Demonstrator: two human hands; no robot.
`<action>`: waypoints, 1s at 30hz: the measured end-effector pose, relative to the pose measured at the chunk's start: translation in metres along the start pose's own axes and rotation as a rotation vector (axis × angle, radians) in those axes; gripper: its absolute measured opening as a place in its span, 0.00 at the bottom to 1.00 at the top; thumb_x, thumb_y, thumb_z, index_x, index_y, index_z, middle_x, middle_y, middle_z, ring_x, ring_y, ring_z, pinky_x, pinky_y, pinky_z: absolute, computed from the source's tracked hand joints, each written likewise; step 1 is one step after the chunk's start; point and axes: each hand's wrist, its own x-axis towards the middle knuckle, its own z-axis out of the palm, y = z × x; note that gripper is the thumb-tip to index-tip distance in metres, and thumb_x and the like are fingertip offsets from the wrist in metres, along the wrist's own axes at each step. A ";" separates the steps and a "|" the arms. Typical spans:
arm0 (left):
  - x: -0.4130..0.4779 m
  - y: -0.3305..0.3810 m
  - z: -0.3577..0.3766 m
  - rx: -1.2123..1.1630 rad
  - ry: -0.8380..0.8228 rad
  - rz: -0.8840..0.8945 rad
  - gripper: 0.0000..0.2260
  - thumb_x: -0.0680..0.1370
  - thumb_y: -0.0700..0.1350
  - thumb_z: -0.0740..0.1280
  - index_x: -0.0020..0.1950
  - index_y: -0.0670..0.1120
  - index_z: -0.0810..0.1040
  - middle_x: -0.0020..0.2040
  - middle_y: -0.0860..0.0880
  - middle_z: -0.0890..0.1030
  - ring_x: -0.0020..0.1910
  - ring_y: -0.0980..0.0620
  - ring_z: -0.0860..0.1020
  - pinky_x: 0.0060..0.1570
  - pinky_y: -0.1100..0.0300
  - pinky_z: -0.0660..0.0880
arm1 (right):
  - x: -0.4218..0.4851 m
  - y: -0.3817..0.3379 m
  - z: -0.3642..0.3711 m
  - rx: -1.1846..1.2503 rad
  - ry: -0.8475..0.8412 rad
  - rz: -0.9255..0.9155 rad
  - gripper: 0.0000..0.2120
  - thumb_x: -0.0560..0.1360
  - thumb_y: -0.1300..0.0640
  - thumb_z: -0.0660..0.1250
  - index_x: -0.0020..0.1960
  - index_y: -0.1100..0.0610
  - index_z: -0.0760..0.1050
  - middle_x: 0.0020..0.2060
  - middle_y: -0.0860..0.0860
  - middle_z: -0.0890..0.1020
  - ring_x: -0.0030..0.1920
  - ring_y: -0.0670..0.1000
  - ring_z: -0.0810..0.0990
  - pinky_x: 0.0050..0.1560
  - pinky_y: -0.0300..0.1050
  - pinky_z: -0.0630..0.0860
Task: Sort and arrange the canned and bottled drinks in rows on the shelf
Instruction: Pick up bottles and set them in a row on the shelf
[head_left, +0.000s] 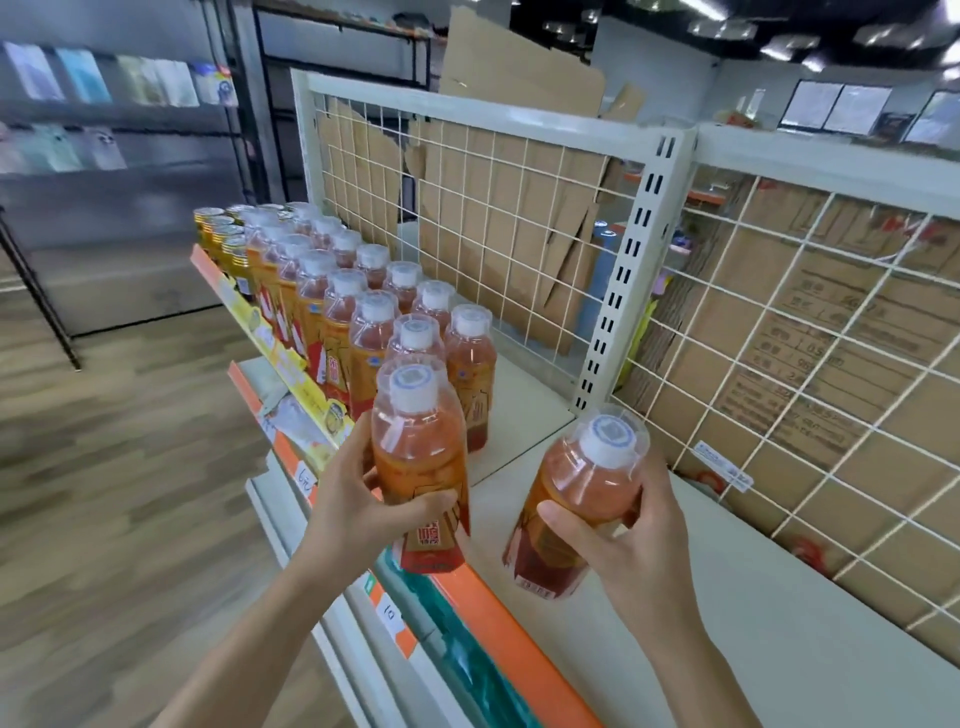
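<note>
My left hand (358, 512) grips an orange tea bottle (418, 447) with a white cap, held upright over the shelf's front edge, at the near end of the rows. My right hand (631, 535) grips a second orange tea bottle (582, 499), tilted slightly right, above the bare shelf board. Several matching bottles (363, 322) stand in rows on the white top shelf (524, 410), running away to the left. Gold cans (221, 236) stand at the far end of those rows.
A white wire-grid back panel (498, 218) and a slotted upright post (631, 270) bound the shelf behind. Cardboard boxes (795, 332) sit behind the grid. An orange price rail (509, 629) runs along the front edge. Wood floor lies to the left.
</note>
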 end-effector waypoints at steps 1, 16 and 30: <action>-0.005 0.001 -0.008 -0.009 0.023 -0.011 0.35 0.53 0.54 0.77 0.59 0.53 0.73 0.48 0.53 0.83 0.49 0.52 0.82 0.45 0.58 0.79 | 0.000 -0.004 0.005 -0.001 -0.017 -0.013 0.39 0.51 0.31 0.72 0.59 0.39 0.65 0.54 0.31 0.75 0.53 0.37 0.76 0.50 0.34 0.75; 0.000 -0.019 -0.204 0.008 0.203 -0.068 0.25 0.61 0.31 0.78 0.51 0.49 0.75 0.40 0.56 0.84 0.36 0.61 0.80 0.34 0.70 0.75 | 0.010 -0.053 0.170 0.123 -0.171 -0.052 0.36 0.55 0.43 0.77 0.61 0.43 0.71 0.54 0.38 0.80 0.55 0.42 0.79 0.51 0.41 0.77; 0.118 -0.024 -0.333 -0.019 -0.070 0.004 0.25 0.59 0.36 0.77 0.53 0.49 0.75 0.42 0.55 0.84 0.39 0.58 0.82 0.35 0.69 0.75 | 0.072 -0.120 0.318 -0.007 -0.021 -0.112 0.33 0.58 0.45 0.77 0.60 0.42 0.69 0.52 0.29 0.77 0.51 0.32 0.77 0.46 0.23 0.69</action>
